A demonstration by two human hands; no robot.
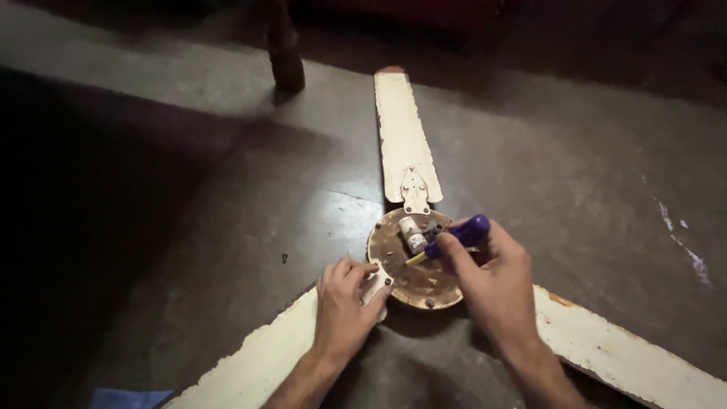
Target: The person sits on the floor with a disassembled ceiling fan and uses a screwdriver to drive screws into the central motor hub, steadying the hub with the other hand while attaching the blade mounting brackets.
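An old cream ceiling fan lies on the floor, its round rusty motor hub (409, 282) in the middle with three worn blades. My right hand (492, 284) grips a purple-handled screwdriver (458, 235) whose yellow shaft points down-left onto the hub near a small white cylinder (413, 233). My left hand (344, 307) rests on the lower-left blade (257, 363), fingers pinching its bracket at the hub's edge. A second blade (401, 129) runs away from me, and the third blade (628, 356) runs to the lower right.
The grey concrete floor (575, 174) has white marks at the right. A dark wooden furniture leg (286, 53) stands at the back. Deep shadow covers the left side. A blue scrap (125, 398) shows at the bottom-left edge.
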